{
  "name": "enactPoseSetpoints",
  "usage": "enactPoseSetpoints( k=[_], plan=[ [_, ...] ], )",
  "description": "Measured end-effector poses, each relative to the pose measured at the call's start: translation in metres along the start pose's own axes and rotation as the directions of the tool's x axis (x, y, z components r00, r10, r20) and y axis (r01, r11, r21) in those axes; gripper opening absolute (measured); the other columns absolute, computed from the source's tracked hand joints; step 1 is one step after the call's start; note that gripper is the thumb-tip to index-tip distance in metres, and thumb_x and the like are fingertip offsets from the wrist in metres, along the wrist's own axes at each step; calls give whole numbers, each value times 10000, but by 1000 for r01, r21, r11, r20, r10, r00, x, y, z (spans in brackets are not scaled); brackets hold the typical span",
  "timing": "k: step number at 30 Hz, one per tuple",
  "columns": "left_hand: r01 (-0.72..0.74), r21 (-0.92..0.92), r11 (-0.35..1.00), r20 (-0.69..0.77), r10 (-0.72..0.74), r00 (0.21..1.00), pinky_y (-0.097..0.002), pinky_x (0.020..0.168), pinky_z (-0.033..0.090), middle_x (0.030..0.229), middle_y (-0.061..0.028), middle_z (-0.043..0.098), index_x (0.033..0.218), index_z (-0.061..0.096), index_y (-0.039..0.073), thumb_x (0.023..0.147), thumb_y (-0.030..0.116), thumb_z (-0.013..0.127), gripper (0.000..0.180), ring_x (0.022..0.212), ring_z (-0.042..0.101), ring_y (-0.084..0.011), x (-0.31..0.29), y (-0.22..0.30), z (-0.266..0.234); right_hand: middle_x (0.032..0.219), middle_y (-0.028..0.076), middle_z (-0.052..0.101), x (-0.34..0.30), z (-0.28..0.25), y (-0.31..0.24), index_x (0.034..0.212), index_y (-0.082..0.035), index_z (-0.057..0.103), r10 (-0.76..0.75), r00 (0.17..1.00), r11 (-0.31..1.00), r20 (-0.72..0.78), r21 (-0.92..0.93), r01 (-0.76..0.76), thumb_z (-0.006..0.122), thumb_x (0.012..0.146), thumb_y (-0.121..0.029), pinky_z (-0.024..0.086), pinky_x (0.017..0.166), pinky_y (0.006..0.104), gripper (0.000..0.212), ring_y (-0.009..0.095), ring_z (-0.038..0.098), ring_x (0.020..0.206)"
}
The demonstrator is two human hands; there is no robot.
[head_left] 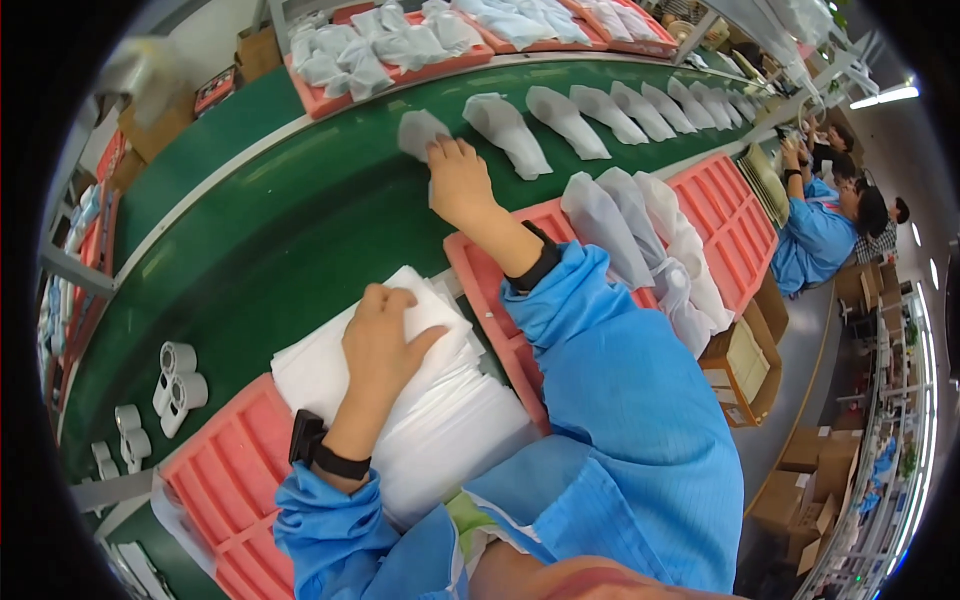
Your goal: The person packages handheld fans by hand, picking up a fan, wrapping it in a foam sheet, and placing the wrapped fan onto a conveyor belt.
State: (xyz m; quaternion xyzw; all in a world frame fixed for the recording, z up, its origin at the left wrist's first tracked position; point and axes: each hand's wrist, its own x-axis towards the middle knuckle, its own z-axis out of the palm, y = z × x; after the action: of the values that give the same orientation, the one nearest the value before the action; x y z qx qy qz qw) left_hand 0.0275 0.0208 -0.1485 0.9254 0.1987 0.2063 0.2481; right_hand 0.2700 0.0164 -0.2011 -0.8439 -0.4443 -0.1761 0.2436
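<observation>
Sheets (455,440), white and thin, are stacked nearest the body, between a pink tray (235,460) on the left and pink tray sections (725,225) on the right. Over the top of the stack the left hand (382,335) is held spread, thumb apart from the curved fingers; a light touch is best used there, so that the uppermost sheet is neither creased nor dragged askew. Wrapped bundles (605,230) are laid on the tray sections, and a loose wrap could be snagged if the right sleeve (580,310) were swung against them. White cylindrical parts (182,388) are set on the green counter (290,250), past the left tray. Farther out, the wrapped piece (418,130) is placed at the counter's middle, under the right hand (460,175); the fingers are bunched over its near end, but whether it is pinched or merely touched cannot be told. It should be laid flat, its wrap undisturbed, and matched in slant and spacing to the row of wrapped pieces (508,135) beside it. At the far edge, more bundles are held in pink trays (430,73).
</observation>
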Motion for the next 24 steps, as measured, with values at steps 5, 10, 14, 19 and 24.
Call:
enactPoseSetpoints(
  k=[5, 10, 14, 19, 24],
  plan=[
    [-55, 95, 994, -18, 56, 998, -414, 644, 484, 937, -93, 565, 867, 580, 80, 699, 244, 787, 313, 819, 601, -304, 1, -9, 15, 1217, 164, 586, -1, -51, -62, 1195, -21, 579, -399, 917, 690, -11, 654, 309, 666, 796, -84, 497, 894, 398, 413, 338, 585, 1107],
    [-104, 81, 991, -127, 114, 985, -451, 716, 501, 920, -133, 636, 927, 627, 80, 714, 215, 729, 272, 863, 613, -342, -2, -19, 39, 1230, 155, 587, 5, -62, -175, 1236, -31, 564, -690, 674, 484, 264, 861, 157, 708, 789, -144, 503, 887, 382, 483, 292, 599, 1099],
    [-120, 106, 987, -121, 133, 984, -437, 764, 510, 978, -149, 638, 992, 632, 55, 750, 197, 684, 286, 905, 612, -347, -9, -17, 28, 1245, 172, 583, 14, 10, -269, 1253, -10, 544, -765, 542, 545, 348, 799, 256, 757, 751, -259, 505, 885, 379, 599, 302, 601, 1095],
    [-383, -449, 807, -487, 139, 863, -464, 777, 489, 963, -156, 639, 973, 641, 66, 750, 153, 637, 239, 896, 608, -352, -18, -31, 48, 1124, 200, 638, -20, 72, -355, 1171, -4, 572, -800, 528, 467, 286, 849, 247, 820, 639, -341, 506, 877, 394, 677, 354, 626, 1015],
    [-343, -339, 876, -497, 143, 856, -448, 777, 499, 972, -160, 633, 964, 632, 53, 752, 152, 651, 235, 891, 608, -363, -21, -31, 43, 1049, 199, 660, -41, 60, -374, 1117, -11, 575, -668, 640, 531, 378, 846, 55, 835, 576, -331, 513, 844, 399, 680, 359, 640, 968]
  ],
)
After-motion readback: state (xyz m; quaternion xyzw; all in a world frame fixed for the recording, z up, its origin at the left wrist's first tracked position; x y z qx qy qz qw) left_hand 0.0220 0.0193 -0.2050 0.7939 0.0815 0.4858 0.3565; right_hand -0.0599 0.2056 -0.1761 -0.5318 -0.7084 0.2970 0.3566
